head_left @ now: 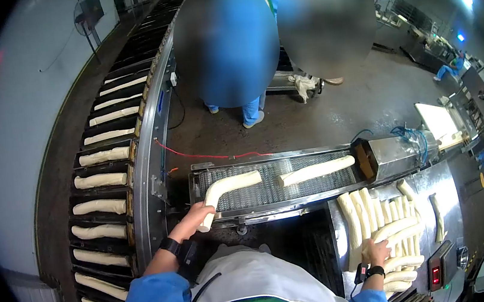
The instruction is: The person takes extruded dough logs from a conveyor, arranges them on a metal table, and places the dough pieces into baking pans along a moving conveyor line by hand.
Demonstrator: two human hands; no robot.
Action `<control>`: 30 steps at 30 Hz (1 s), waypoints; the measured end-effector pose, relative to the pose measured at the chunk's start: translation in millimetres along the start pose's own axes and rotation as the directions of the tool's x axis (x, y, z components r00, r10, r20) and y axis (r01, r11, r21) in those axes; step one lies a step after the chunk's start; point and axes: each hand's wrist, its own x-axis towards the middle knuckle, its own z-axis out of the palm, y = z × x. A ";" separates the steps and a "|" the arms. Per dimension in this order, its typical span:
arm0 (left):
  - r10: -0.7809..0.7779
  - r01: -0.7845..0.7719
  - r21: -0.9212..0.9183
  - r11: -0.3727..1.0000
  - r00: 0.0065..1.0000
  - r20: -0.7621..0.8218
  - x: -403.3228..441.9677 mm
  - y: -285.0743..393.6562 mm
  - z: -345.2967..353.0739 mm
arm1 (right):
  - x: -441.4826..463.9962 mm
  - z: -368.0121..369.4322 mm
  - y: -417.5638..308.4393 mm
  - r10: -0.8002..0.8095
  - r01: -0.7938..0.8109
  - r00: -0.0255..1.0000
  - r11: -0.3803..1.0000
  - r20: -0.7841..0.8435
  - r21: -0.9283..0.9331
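Note:
My left hand (198, 218) is closed around the lower end of a long pale dough roll (229, 184), which bends and reaches up over the mesh conveyor (272, 198). A second dough roll (317, 170) lies on that mesh, to the right. On the steel table (439, 181) at the right, my right hand (378, 252) is closed at the left end of a dough roll (399, 236) on top of the pile. Many more dough rolls (352, 222) lie side by side and stacked around it. The fingertips of my right hand are partly hidden.
On the left, a long conveyor of black pans (103, 257) runs away, with a dough roll in many pans. A steel machine housing (403, 155) ends the mesh conveyor. A scale with a red display (436, 275) stands beside the table. A co-worker in blue (252, 110) stands ahead.

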 end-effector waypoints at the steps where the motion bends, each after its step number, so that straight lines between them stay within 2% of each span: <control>1: -0.056 0.057 -0.065 0.996 0.998 0.021 -4.4 9.6 -1.1 | 6.4 4.5 3.5 0.002 -0.002 1.000 1.000 0.000 0.001; 2: -0.067 0.069 -0.041 0.997 0.997 0.050 -2.6 15.9 -4.6 | 16.1 14.1 9.0 -0.140 0.135 0.990 0.971 -0.009 -0.199; 3: -0.064 0.066 -0.040 0.997 0.997 0.051 -2.3 22.5 -5.5 | 2.5 0.8 -8.3 -0.278 0.259 0.961 0.883 0.010 -0.390; 4: -0.022 0.025 -0.041 0.999 0.997 0.072 -2.4 25.5 -5.7 | -11.2 -10.0 -26.5 -0.319 0.302 0.948 0.896 -0.001 -0.325; 5: 0.015 -0.011 -0.041 0.999 0.996 0.093 -5.9 31.6 -4.6 | -20.9 -11.9 -39.7 -0.426 0.423 0.905 0.901 -0.017 -0.097; 6: 0.030 -0.008 -0.100 0.995 0.976 0.215 -8.4 44.6 -0.5 | -31.9 -13.7 -51.0 -0.517 0.520 0.854 0.844 -0.058 0.133; 7: 0.032 -0.006 -0.087 0.996 0.953 0.302 -9.5 59.5 6.7 | -63.2 -37.1 -90.8 -0.525 0.491 0.847 0.832 0.081 0.259; 8: 0.074 -0.050 -0.080 0.996 0.935 0.348 -14.1 79.2 22.3 | -74.4 -37.4 -111.2 -0.649 0.442 0.706 0.718 0.285 0.538; 9: 0.122 -0.098 -0.081 0.992 0.910 0.397 -20.5 103.1 42.0 | -87.3 -41.9 -140.3 -0.674 0.402 0.536 0.734 0.510 0.548; 10: 0.196 -0.206 -0.035 0.978 0.849 0.491 -12.2 115.7 57.6 | -85.5 -12.1 -152.5 -0.741 0.280 0.394 0.660 0.543 0.697; 11: 0.369 -0.502 0.052 0.863 0.698 0.614 7.1 132.0 91.6 | -126.0 -35.8 -192.6 -0.785 -0.165 0.231 0.551 0.575 0.818; 12: 0.376 -0.575 0.096 0.813 0.643 0.667 11.8 143.1 109.2 | -140.5 -47.6 -216.5 -0.806 -0.437 0.170 0.454 0.567 0.777; 13: 0.365 -0.579 0.058 0.814 0.587 0.723 4.3 159.7 124.5 | -148.5 -56.6 -231.5 -0.835 -0.677 0.135 0.316 0.533 0.665; 15: 0.237 -0.578 0.064 0.814 0.431 0.870 -1.5 178.2 146.1 | -149.8 -76.8 -252.0 -0.799 -0.758 0.369 0.037 0.475 0.651; 17: 0.193 -0.645 0.162 0.747 0.443 0.875 -7.3 182.9 151.0 | -146.2 -106.3 -245.7 -0.725 -0.601 0.554 -0.007 0.410 0.799; 18: 0.180 -0.413 -0.012 0.911 0.371 0.911 -3.4 172.6 154.9 | -141.4 -108.0 -240.5 -0.696 -0.587 0.625 -0.122 0.352 0.800; 19: 0.103 -0.331 0.018 0.943 0.345 0.933 -7.7 188.8 151.2 | -137.0 -120.1 -237.2 -0.655 -0.458 0.712 -0.160 0.253 0.874; 21: -0.055 -0.370 0.205 0.906 0.377 0.924 27.5 169.2 139.3 | -118.5 -122.8 -223.7 -0.509 -0.131 0.861 -0.202 0.011 0.971; 23: 0.012 -0.418 0.278 0.865 0.571 0.821 56.8 152.6 117.5 | -88.3 -118.0 -200.1 -0.338 0.074 0.935 -0.115 -0.109 0.991; 24: 0.128 -0.589 0.417 0.692 0.668 0.733 74.5 144.7 103.2 | -73.3 -112.9 -190.2 -0.238 0.200 0.953 0.030 -0.187 0.979; 25: 0.280 -0.683 0.557 0.473 0.716 0.639 89.8 129.4 89.9 | -45.6 -91.0 -169.5 -0.164 0.258 0.957 0.117 -0.237 0.959; 27: 0.537 -0.717 0.644 0.267 0.665 0.518 123.6 107.6 60.5 | -4.5 -56.9 -139.2 -0.153 0.446 0.885 0.545 -0.439 0.710; 28: 0.534 -0.720 0.642 0.262 0.663 0.525 130.5 103.9 52.2 | 5.5 -39.8 -122.2 -0.144 0.441 0.887 0.546 -0.438 0.712; 29: 0.441 -0.607 0.729 0.316 0.774 0.454 137.1 100.9 44.7 | 10.8 -22.1 -107.1 -0.183 0.370 0.905 0.783 -0.384 0.500; 30: 0.340 -0.477 0.804 0.355 0.867 0.364 142.6 95.6 37.9 | 7.6 -16.2 -102.4 -0.203 0.282 0.926 0.933 -0.318 0.225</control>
